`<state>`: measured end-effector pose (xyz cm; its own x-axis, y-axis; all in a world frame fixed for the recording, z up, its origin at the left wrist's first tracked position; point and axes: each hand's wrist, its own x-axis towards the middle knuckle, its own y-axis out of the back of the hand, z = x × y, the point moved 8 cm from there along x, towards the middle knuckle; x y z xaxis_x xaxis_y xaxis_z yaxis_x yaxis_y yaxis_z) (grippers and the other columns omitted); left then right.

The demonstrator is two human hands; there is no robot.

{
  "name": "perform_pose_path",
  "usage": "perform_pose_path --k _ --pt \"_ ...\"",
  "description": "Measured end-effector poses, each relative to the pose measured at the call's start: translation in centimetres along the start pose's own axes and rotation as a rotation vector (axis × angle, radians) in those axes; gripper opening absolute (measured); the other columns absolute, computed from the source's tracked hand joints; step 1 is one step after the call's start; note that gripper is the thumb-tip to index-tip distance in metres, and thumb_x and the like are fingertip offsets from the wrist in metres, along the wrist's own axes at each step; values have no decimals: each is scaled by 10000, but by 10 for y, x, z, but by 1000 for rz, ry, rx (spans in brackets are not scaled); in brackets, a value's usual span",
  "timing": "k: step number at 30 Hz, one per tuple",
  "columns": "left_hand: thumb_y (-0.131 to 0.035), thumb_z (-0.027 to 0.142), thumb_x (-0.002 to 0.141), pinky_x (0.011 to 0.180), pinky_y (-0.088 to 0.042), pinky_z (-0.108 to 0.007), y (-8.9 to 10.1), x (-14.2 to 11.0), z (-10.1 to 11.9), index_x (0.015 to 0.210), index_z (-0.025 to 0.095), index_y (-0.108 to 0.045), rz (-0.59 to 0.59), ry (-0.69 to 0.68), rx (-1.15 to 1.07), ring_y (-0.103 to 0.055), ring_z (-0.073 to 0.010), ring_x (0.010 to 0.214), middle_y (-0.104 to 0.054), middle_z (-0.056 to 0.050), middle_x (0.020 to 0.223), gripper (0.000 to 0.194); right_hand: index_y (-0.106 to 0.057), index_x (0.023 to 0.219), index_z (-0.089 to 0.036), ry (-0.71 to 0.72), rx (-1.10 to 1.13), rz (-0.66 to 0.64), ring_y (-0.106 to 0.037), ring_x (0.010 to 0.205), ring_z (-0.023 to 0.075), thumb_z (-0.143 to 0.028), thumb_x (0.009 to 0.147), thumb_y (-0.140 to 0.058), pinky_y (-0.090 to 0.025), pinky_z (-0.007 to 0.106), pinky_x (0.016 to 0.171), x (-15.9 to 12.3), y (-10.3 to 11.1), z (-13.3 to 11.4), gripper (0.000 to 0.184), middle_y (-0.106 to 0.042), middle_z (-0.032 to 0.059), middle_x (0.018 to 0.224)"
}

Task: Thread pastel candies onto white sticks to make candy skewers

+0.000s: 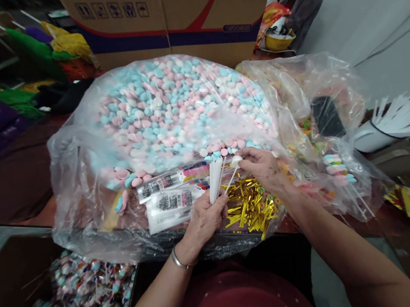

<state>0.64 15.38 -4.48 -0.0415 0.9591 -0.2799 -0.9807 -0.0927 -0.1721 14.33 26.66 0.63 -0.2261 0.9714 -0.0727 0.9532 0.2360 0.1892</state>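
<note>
One white candy (237,161) sits at the top end of a single white stick (230,181), above the near edge of the sweets; whether the stick's tip goes into it is hidden. The right hand (262,166) pinches the candy between thumb and fingers, its other fingertips hard to make out. The left hand (205,218) grips that stick's lower part together with one upright bunch of white sticks (215,179), too tightly packed to count; their lower ends are hidden in the fist. One metal bracelet (179,259) circles the left wrist.

Just beside the hands lies one heap of gold ties (253,205), partly covered by the right forearm. Two sets of printed packets (171,201) overlap left of the left hand, their small print unreadable. Beyond spreads one big heap of pink, blue and white candies (178,111), far too many to count, under crumpled clear plastic (69,165).

To the right, two sticks show below stacked candies (339,169), near one dark flat slab (327,116). One open box (4,292) at lower left, cut off by the frame, holds uncountable candy sticks (89,288). One large carton (182,16) is cut off at the top.
</note>
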Motion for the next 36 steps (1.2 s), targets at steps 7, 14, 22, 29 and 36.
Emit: perform_pose_path --k 7,14,22,29,36 --pt "-595 396 814 380 -282 -189 4 2 0 781 178 -615 15 -58 59 -343 -60 354 -550 54 492 221 -636 911 -187 44 76 -16 -606 745 131 -368 651 -710 -511 280 696 -4 -6 -1 325 -660 2 832" --pt "-591 408 814 360 -268 -185 4 2 -2 807 179 -599 24 -42 36 -328 -57 331 -548 60 482 229 -641 943 -197 55 119 -32 -629 785 137 -352 664 -736 -523 287 730 -6 -4 -1 333 -680 6 874" --pt "-599 421 802 347 -258 -183 5 5 -9 848 178 -612 26 -39 19 -334 -60 326 -547 62 481 248 -646 939 -208 106 130 -41 -620 755 124 -328 695 -743 -517 266 690 -3 -3 4 289 -669 -11 846" --pt "-590 405 825 363 -256 -181 5 6 -9 834 180 -605 29 -50 37 -318 -58 341 -518 75 465 226 -675 927 -214 395 -56 -72 -618 844 136 -258 782 -666 -532 290 750 -11 -4 -21 152 -623 18 938" --pt "-594 402 836 411 -286 -188 7 6 -10 799 177 -613 30 -90 61 -352 -66 383 -527 65 477 229 -718 1010 -237 684 -378 -111 -636 910 162 -227 882 -613 -533 348 840 -23 -6 -42 166 -700 40 959"
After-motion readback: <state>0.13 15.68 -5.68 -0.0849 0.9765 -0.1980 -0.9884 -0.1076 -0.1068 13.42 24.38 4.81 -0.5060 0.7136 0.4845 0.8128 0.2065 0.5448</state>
